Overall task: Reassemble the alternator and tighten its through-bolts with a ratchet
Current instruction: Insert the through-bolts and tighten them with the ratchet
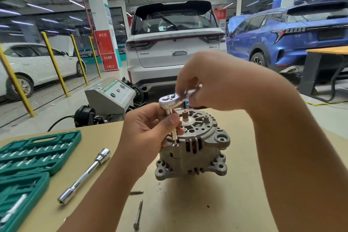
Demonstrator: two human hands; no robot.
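Both hands work above the alternator [192, 145] mid-table [226, 203]: left hand [150, 130] pinches the extension [172, 128], right hand [211, 84] grips the ratchet [170, 102]. Green case [33, 156] at the left edge holds sockets.

Garage bay: white SUV [176, 43], blue car [282, 36], yellow posts [54, 64].

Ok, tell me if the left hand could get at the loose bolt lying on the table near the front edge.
Probably yes, once it lets go. The loose bolt lies bare on the table just below the left forearm, with nothing over it. But the left hand is pinching the extension under the ratchet on the alternator.
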